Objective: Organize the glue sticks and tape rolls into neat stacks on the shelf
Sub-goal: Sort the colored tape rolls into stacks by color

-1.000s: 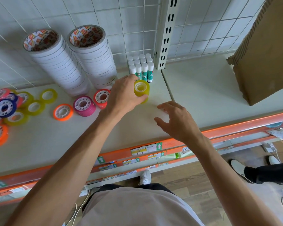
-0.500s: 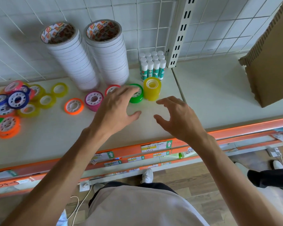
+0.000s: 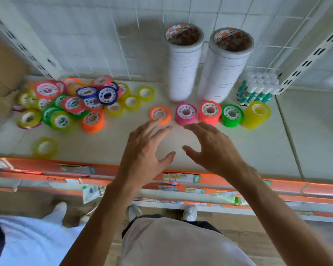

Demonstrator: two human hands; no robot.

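A row of small tape stacks stands mid-shelf: orange (image 3: 160,114), pink (image 3: 186,114), red (image 3: 210,112), green (image 3: 232,115) and yellow (image 3: 257,114). Behind them rise two tall white tape stacks (image 3: 183,64) (image 3: 224,68), with a cluster of glue sticks (image 3: 258,91) to their right. A loose pile of coloured tape rolls (image 3: 75,104) lies at the left. My left hand (image 3: 144,150) hovers open, fingertips near the orange stack. My right hand (image 3: 213,148) hovers open just in front of the pink and red stacks. Neither holds anything.
A single yellow roll (image 3: 45,147) lies near the shelf's orange front edge (image 3: 46,168). A cardboard box (image 3: 0,77) stands at the far left. Slotted uprights (image 3: 308,62) flank the bay. Another person's white shoes (image 3: 59,209) are on the floor at lower left.
The view has swung left, bringing the loose tape pile into sight. My left hand has let go of the yellow stack and both hands moved left to the orange and pink stacks.
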